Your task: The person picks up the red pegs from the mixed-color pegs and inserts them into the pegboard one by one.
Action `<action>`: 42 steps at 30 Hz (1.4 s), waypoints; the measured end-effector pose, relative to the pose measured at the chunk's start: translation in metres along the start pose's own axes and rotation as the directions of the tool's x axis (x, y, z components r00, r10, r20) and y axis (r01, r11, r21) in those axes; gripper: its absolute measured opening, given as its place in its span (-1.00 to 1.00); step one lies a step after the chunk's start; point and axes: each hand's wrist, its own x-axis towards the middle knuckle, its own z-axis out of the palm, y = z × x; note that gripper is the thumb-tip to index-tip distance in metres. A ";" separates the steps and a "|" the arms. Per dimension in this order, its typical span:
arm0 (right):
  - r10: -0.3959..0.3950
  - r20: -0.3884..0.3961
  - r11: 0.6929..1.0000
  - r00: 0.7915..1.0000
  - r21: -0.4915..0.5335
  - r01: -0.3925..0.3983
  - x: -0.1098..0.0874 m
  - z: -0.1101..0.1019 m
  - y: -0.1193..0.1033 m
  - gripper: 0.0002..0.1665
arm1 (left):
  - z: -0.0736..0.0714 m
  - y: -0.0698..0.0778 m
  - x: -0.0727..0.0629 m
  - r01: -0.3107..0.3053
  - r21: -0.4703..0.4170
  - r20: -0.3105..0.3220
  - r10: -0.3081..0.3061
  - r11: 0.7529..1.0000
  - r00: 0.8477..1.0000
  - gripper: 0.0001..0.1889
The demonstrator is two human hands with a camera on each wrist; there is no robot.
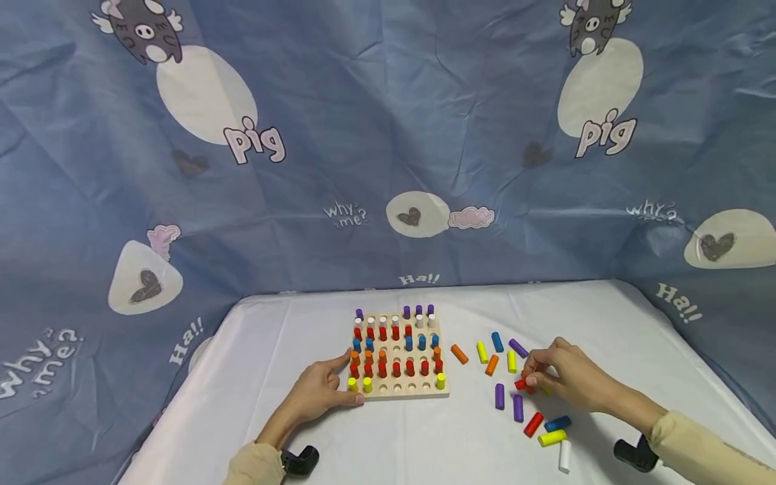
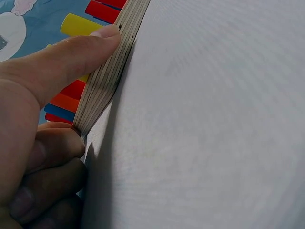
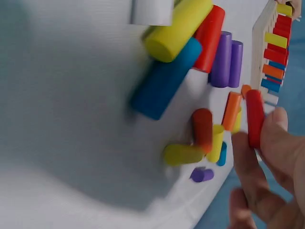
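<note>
A wooden pegboard (image 1: 418, 394) with rows of coloured pegs stands on the table. My left hand (image 1: 318, 389) grips its near left corner, thumb along the front edge and index finger at the left side. In the left wrist view the thumb (image 2: 90, 50) lies beside a yellow peg (image 2: 78, 25), the other fingers curled by the board's layered edge. Over the loose pegs to the right, my right hand (image 1: 566, 374) pinches a red peg (image 3: 255, 117) between thumb and fingertips. Below it, another red peg (image 3: 202, 129) lies against a yellow peg (image 3: 183, 155).
Loose pegs lie scattered right of the board, among them an orange peg (image 1: 459, 353), a purple peg (image 1: 500, 396), a blue peg (image 1: 558, 424) and a white peg (image 1: 564, 456). A blue printed cloth (image 1: 388, 168) hangs behind the white table cover (image 1: 291, 316).
</note>
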 end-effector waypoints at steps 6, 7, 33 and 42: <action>0.035 -0.238 0.997 0.971 -0.056 -0.050 0.019 0.007 -0.010 -0.85 | 0.001 -0.002 0.000 0.002 0.001 0.002 -0.002 1.000 1.000 0.11; 0.045 -0.254 0.997 0.966 -0.044 -0.058 0.023 0.008 -0.011 -0.85 | 0.001 -0.002 0.000 0.000 0.003 0.000 0.000 1.000 1.000 0.11; 0.212 -0.277 0.954 0.937 0.267 -0.137 0.133 0.032 -0.032 -0.96 | 0.000 0.001 -0.001 -0.011 0.039 -0.016 0.012 0.999 1.000 0.09; 0.227 -0.160 0.922 0.961 0.353 -0.159 0.161 0.039 -0.038 -0.93 | 0.001 -0.003 0.000 -0.009 0.035 -0.019 0.010 0.999 1.000 0.10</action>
